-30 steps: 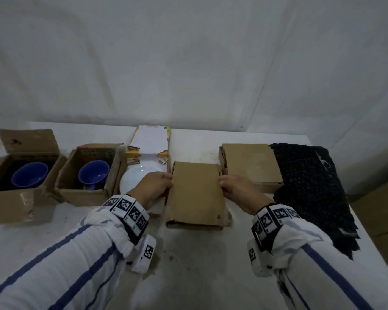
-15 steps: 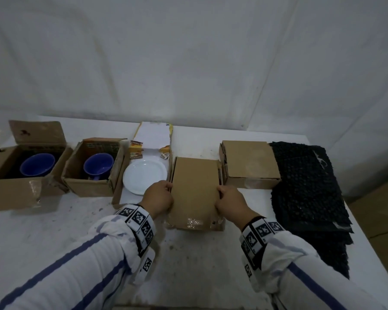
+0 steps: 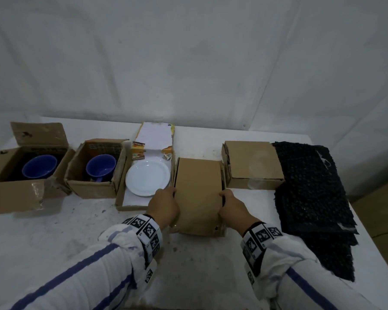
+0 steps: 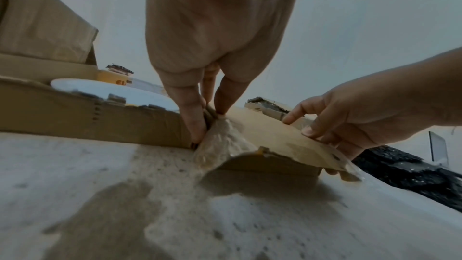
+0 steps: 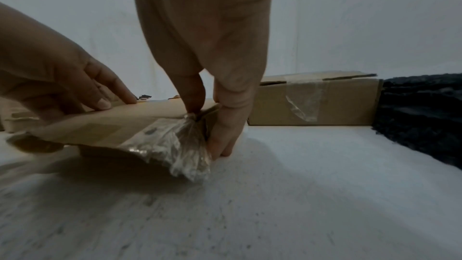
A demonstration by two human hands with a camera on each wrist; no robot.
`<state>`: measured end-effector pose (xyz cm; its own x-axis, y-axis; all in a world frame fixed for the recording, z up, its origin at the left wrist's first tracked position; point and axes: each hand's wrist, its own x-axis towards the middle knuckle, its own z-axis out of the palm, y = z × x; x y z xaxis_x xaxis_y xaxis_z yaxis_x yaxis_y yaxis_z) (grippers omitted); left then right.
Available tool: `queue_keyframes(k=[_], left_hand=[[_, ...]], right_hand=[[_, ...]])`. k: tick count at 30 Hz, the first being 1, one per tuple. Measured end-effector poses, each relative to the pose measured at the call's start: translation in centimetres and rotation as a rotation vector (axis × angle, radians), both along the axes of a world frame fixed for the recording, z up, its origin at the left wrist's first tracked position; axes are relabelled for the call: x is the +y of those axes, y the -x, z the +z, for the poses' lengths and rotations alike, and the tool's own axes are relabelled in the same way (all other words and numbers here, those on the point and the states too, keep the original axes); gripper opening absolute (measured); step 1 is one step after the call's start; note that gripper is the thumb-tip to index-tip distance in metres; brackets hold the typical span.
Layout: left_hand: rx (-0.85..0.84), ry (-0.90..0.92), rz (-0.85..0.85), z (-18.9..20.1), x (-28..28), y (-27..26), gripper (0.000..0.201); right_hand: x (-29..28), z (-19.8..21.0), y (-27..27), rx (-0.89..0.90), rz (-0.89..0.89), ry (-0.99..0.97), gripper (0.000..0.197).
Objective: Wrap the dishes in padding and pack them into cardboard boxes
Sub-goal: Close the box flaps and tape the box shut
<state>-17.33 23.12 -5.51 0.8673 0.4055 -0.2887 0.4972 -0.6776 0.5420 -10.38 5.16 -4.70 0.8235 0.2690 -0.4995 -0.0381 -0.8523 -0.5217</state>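
Hands on the flat box [image 3: 198,195], one at each long edge.

Left hand [image 3: 164,203] pinches the left edge of the box lid, thumb on top and fingers [image 4: 192,114] down the side; right hand [image 3: 232,205] pinches the right edge likewise, thumb above, fingers [image 5: 226,126] curled under to the table [image 3: 87,231]. Crumpled clear tape hangs from both near corners of the lid. Boxes number five: the flat box, a shut box [image 3: 252,166] just right of it, a shallow open box left of it holding one white plate [image 3: 147,176], then two open boxes further left, each holding one blue cup [image 3: 100,165] [image 3: 39,165]. Black padding [image 3: 309,189], stacked in sheets, lies right of the shut box, well apart from the flat box.
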Motion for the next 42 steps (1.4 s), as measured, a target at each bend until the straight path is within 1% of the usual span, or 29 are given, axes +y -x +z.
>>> queue_keyframes(k=[3,6,8,11,12,14,16,17,18,19,21,22,23,24,25,26,28,29,32,33,34,35,36,37,38,39,42], left_hand=[[-0.013,0.041,0.009,0.0,-0.4,0.3,0.046],[-0.051,0.110,0.042,0.3,-0.6,0.4,0.044],[-0.118,0.139,0.067,1.5,-0.6,0.3,0.034],[-0.236,0.219,0.151,4.5,-0.1,-0.8,0.013],[-0.254,0.258,0.187,5.4,0.1,-1.3,0.011],[-0.279,0.377,0.266,6.6,0.5,-2.6,0.011],[-0.314,0.493,0.301,7.9,0.8,-3.8,0.017],[-0.308,0.536,0.309,8.4,1.0,-4.1,0.016],[-0.316,0.548,0.322,8.5,1.2,-4.5,0.012],[-0.322,0.604,0.360,9.0,1.5,-4.8,0.008],[-0.304,0.569,0.347,9.7,1.9,-5.5,0.011],[-0.321,0.651,0.344,10.0,2.2,-6.0,0.008],[-0.380,0.694,0.338,10.1,2.5,-6.4,0.006],[-0.427,0.672,0.334,10.1,2.7,-6.9,0.008],[-0.456,0.691,0.360,10.0,2.9,-7.3,0.011],[-0.474,0.725,0.381,10.3,2.9,-7.5,0.014],[-0.498,0.717,0.381,10.0,3.0,-7.9,0.021],[-0.517,0.730,0.414,10.1,3.0,-8.1,0.022],[-0.572,0.783,0.466,10.0,3.0,-8.7,0.019],[-0.586,0.800,0.467,10.0,3.0,-8.9,0.020],[-0.590,0.806,0.465,10.0,3.1,-9.1,0.023],[-0.589,0.820,0.470,10.0,3.1,-9.2,0.027],[-0.586,0.834,0.469,10.1,3.2,-9.2,0.030],[-0.587,0.849,0.460,10.1,3.3,-9.3,0.031],[-0.588,0.858,0.446,10.1,3.3,-9.4,0.032],[-0.590,0.859,0.429,10.2,3.4,-9.4,0.032],[-0.594,0.831,0.391,10.3,3.6,-9.6,0.035]], right_hand=[[-0.2,-0.1,0.1,0.030,-0.054,-0.053,0.058],[-0.5,0.9,-0.2,0.057,-0.123,-0.116,0.055],[-0.5,2.3,-0.8,0.050,-0.168,-0.161,0.044],[-0.5,5.1,-2.6,-0.001,-0.237,-0.263,0.011],[-0.4,6.0,-3.3,-0.026,-0.254,-0.280,0.010],[-0.1,7.4,-4.4,-0.063,-0.296,-0.324,0.013],[0.3,8.4,-5.2,-0.083,-0.328,-0.383,0.018],[0.5,8.8,-5.4,-0.080,-0.343,-0.413,0.021],[0.8,9.1,-5.7,-0.073,-0.358,-0.439,0.022],[1.0,9.4,-5.9,-0.080,-0.365,-0.468,0.023],[1.2,9.5,-6.3,-0.100,-0.379,-0.512,0.026],[1.2,9.5,-6.6,-0.113,-0.392,-0.537,0.027],[1.4,9.6,-6.8,-0.121,-0.412,-0.570,0.027],[1.5,9.6,-7.0,-0.121,-0.440,-0.609,0.026],[1.6,9.8,-7.2,-0.111,-0.470,-0.647,0.026],[1.8,10.1,-7.4,-0.105,-0.497,-0.675,0.026],[2.1,10.3,-7.9,-0.104,-0.542,-0.725,0.026],[2.3,10.3,-8.1,-0.112,-0.554,-0.743,0.025],[2.5,10.0,-8.8,-0.175,-0.517,-0.762,0.028],[2.6,9.9,-9.0,-0.122,-0.568,-0.805,0.027],[2.7,10.0,-9.3,-0.088,-0.624,-0.889,0.028],[2.9,10.0,-9.6,-0.075,-0.633,-0.924,0.036],[2.8,9.6,-9.7,-0.131,-0.636,-0.938,0.039],[3.0,9.4,-9.7,-0.158,-0.611,-0.898,0.033],[3.3,9.4,-9.8,-0.240,-0.556,-0.832,0.020],[3.3,9.4,-9.9,-0.262,-0.603,-0.824,0.012],[3.7,9.4,-10.1,-0.300,-0.597,-0.777,0.017]])
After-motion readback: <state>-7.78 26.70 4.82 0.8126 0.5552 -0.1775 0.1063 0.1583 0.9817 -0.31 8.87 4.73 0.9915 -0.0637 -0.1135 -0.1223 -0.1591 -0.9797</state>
